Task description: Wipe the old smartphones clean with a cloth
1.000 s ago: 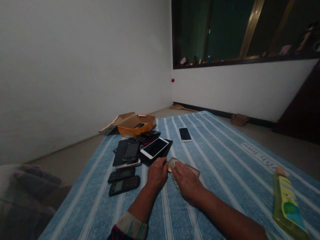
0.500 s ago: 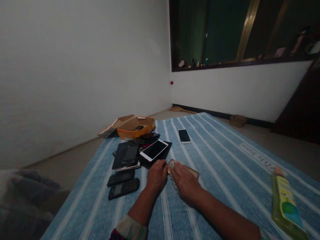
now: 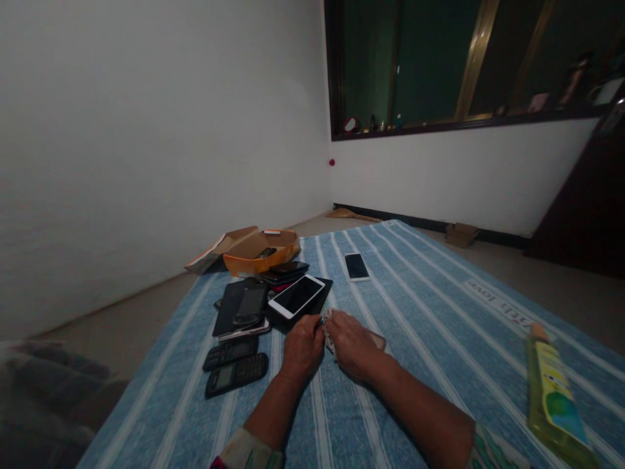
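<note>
My right hand [image 3: 352, 346] is closed over a pale, crumpled cloth [image 3: 329, 339] and presses it on a flat phone [image 3: 379, 341]. Only the phone's brownish right end shows beyond my fingers. Close against its left end, my left hand [image 3: 303, 344] is closed, fingertips pinched at the edge; my fingers mostly hide the grip. Just beyond my left hand, a white phone [image 3: 297, 296] with a dark screen rests on a flat black item. Another white phone [image 3: 357, 267] lies apart, farther up the striped cover [image 3: 420, 365].
Left of my hands are two keypad phones [image 3: 237, 374] [image 3: 230, 352] and a dark phone [image 3: 251, 305] on a stack. Behind them stands an open orange box [image 3: 261, 260] with a phone inside. A bottle of yellow-green liquid [image 3: 556, 397] lies at the right.
My right hand has shifted left along the phone with the cloth, bunching it against my left fingers. My left hand stays at the phone's end. The whole view has turned slightly.
</note>
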A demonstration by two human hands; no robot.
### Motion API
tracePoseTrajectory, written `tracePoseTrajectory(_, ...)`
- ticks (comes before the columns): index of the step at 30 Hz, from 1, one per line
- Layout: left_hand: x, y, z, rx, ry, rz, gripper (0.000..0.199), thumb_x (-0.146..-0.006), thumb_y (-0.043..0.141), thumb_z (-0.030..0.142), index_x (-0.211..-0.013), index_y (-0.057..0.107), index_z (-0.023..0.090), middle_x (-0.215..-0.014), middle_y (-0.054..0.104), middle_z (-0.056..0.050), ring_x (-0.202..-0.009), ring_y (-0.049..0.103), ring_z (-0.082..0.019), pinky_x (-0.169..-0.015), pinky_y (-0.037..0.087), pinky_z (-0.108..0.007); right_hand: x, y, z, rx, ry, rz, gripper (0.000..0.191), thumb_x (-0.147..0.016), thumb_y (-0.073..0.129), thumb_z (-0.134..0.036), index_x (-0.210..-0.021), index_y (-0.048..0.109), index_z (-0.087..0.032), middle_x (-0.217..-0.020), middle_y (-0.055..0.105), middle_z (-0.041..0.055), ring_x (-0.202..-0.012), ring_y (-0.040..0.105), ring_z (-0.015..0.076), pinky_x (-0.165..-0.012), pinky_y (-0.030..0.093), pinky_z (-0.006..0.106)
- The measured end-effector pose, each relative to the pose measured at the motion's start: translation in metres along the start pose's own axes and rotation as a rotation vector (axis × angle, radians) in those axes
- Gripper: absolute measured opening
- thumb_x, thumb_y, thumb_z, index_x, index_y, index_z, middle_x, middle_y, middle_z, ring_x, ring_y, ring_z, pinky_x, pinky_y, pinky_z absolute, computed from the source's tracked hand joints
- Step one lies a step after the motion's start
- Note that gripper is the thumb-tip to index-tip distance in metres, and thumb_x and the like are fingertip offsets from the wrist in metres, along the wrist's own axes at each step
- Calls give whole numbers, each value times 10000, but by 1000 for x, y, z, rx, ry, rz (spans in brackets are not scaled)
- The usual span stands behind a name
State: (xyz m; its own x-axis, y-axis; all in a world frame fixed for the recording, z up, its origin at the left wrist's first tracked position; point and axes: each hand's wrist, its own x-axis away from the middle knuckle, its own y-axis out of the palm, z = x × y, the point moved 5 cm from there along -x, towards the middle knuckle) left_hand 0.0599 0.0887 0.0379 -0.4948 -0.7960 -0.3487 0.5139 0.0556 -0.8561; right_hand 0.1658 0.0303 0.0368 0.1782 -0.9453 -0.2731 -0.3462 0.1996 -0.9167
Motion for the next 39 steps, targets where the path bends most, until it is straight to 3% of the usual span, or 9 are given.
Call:
tracePoseTrajectory(6,0,0,3,-7,-14,-16,158,-893,514,148,-956,654,187,-916,666,-52,-902,647,-205,-813,490,-308,22,-6,6,80,111,14,442,-886,469,-124,-1325,518,-104,-1344,531,192,-1230,489,288,-1049,389,434)
tracePoseTrajectory(10,0,1,4,-25,-28,-14,168,-892,510,134,-933,665,185,-907,667,-55,-913,646,-214,-818,489,-314,10,-2,-2,155,174,3,403,-889,440,-107,-1270,560,-53,-1274,570,242,-1174,527,331,-999,423,487)
tracePoseTrajectory(15,1,1,4,-31,-22,-8,194,-894,514,120,-1011,660,170,-952,677,-68,-938,649,-208,-850,491,-313,0,4,-10,156,129,23,460,-905,394,-71,-1350,498,-21,-1402,491,244,-1323,434,319,-1094,352,470)
tracePoseTrajectory(19,1,1,4,-26,-24,-8,169,-901,516,134,-980,661,169,-937,676,-69,-932,649,-214,-839,492,-319,25,10,-4,143,29,-19,511,-901,447,-84,-1410,450,-40,-1478,424,230,-1402,349,310,-1153,286,473)
tracePoseTrajectory(23,2,3,3,-12,-26,-3,164,-904,515,147,-976,659,180,-942,677,-63,-934,644,-214,-846,489,-327,46,9,1,156,30,0,490,-908,473,-93,-1395,480,-42,-1461,449,236,-1405,355,314,-1164,285,478)
tracePoseTrajectory(27,1,3,1,-2,-26,10,186,-901,502,147,-995,660,174,-942,684,-73,-920,648,-215,-835,499,-333,34,6,-8,166,36,-25,508,-889,461,-66,-1396,480,-43,-1457,456,231,-1394,373,319,-1151,314,474)
tracePoseTrajectory(32,0,2,-1,6,-7,36,247,-918,436,145,-994,668,186,-936,698,-68,-920,663,-207,-851,509,-335,8,6,-22,181,21,46,541,-858,457,-54,-1398,468,-27,-1445,463,241,-1384,390,308,-1151,316,466)
tracePoseTrajectory(39,0,1,-2,31,7,55,259,-930,443,226,-1015,677,153,-940,706,-95,-910,675,-227,-843,525,-348,19,6,-21,153,-29,-24,574,-855,456,-67,-1427,430,-16,-1467,445,223,-1390,374,316,-1160,302,461)
